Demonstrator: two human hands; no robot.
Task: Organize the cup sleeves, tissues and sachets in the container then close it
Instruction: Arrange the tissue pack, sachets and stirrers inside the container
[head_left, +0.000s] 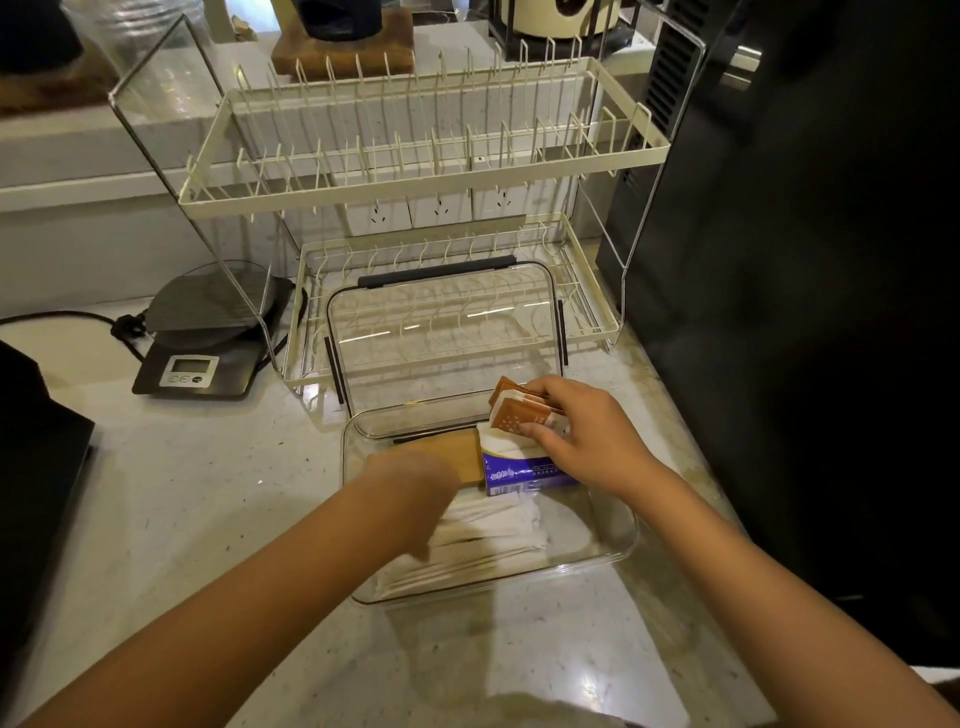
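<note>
A clear plastic container (618, 540) sits on the counter with its clear lid (447, 332) standing open behind it. Inside lie brown cup sleeves (452, 452) at the back left, a purple-and-white tissue pack (519, 470) at the back right, and white paper-wrapped sticks (493, 535) along the front. My right hand (582, 441) holds a stack of brown-and-white sachets (514, 410) above the tissue pack. My left hand (415, 493) is blurred; it reaches into the container over the white sticks, and its fingers are hidden from view.
A cream two-tier dish rack (426, 156) stands right behind the open lid. A digital scale (202, 353) with a black cord sits at the left. A tall black appliance (805, 260) borders the right side, and a dark object (36, 467) the left edge.
</note>
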